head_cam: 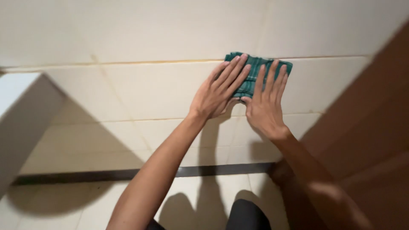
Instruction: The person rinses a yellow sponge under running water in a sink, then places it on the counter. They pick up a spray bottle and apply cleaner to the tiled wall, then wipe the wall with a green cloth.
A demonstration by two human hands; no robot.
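Both hands flat, fingers spread, pressing a folded green checked cloth [255, 72] against the cream tiled wall [140, 85], upper centre-right of frame. Left hand [217, 91] covers the cloth's left part, right hand [265, 104] its right; thumbs nearly touching. Neither hand grips; palms open. Brown door [370, 127] at right edge.

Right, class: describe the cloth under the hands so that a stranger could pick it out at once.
Look at the cream tiled wall, beside the brown door. Both hands, left hand and right hand, press flat on a folded green checked cloth. It is the only coloured thing on the pale tiles.
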